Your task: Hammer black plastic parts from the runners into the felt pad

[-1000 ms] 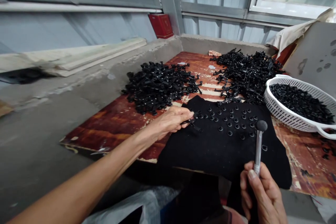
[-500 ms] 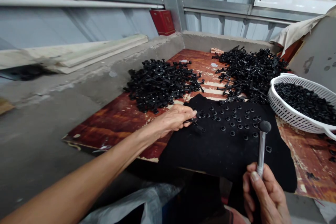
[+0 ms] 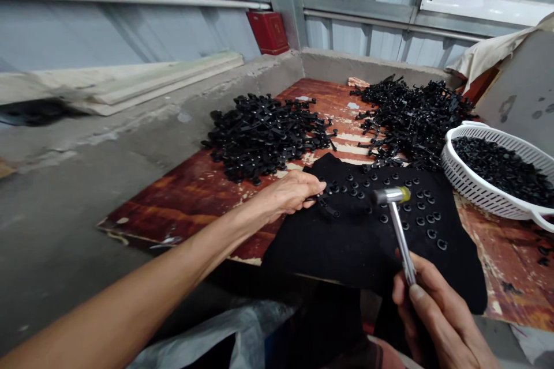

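Observation:
A black cloth (image 3: 329, 248) lies on the worn red-brown board, with several small round black pieces (image 3: 383, 218) spread over it. At the cloth's left side, my left hand (image 3: 298, 190) is closed on a black part (image 3: 331, 210), whose arm sticks out past the fingers over the cloth. My right hand (image 3: 433, 305) grips the metal handle of a small hammer (image 3: 400, 230). The hammer's head, with a yellow face on the right and a blurred dark face on the left, is above the round pieces.
Black parts are heaped at the board's left (image 3: 264, 132) and back right (image 3: 415, 115). A white basket (image 3: 471, 187) of small black pieces stands at the right. A red box (image 3: 270, 33) sits on the ledge.
The hammer's head has swung left and turned sideways, tilting the handle left. My right hand has shifted slightly down. My left hand keeps its hold in nearly the same place.

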A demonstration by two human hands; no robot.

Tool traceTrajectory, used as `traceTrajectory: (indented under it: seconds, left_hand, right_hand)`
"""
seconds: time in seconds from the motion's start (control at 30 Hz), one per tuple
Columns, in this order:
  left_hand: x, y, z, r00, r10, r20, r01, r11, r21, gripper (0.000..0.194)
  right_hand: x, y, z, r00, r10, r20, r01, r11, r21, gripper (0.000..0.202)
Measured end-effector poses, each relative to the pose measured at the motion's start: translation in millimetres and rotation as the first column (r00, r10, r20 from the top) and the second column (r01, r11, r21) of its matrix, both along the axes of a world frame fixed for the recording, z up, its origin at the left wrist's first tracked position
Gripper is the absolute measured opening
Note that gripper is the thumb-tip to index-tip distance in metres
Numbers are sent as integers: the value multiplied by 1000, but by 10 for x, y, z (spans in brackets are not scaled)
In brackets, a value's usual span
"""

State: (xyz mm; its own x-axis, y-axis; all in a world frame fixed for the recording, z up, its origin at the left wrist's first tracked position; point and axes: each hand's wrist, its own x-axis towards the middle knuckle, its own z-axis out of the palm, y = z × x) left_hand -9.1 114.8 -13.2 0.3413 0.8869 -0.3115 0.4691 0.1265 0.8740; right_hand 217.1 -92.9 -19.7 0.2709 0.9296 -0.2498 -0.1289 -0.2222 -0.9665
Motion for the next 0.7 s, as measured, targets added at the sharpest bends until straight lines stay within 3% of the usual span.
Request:
traceTrajectory:
  seconds: [0.1,0.2,0.27,0.37,0.43,0.53,0.7]
  left_hand:
    - [4,11,-21,1000,13,-23,-13,999,37,34]
    - [39,0,5,999,32,-41,-30,999,44,34]
    - [65,-13,35,998,41,-44,-39,998,51,35]
    - [93,-35,84,998,47,-45,-44,997,70,33]
    - [103,-50,116,998,44,-38,-41,996,81,31]
    - [107,-67,153,999,45,-29,-43,995,85,30]
    - [93,-61,157,999,29,-27,-27,997,70,35]
  right_hand:
    - [60,219,79,921,145,362,-224,957,186,47]
    - [24,485,109,703,97,705,-430,847,312,54]
    - [-30,623,106,554,52,831,-490,827,275,61]
    - [-93,752,81,327,60,943,-518,846,126,71]
    - [-106,791,70,228,70,971,-525,849,62,75]
    - [-105,778,100,215,60,975,-523,850,63,76]
    - [-125,717,182,407,-69,911,-529,795,297,68]
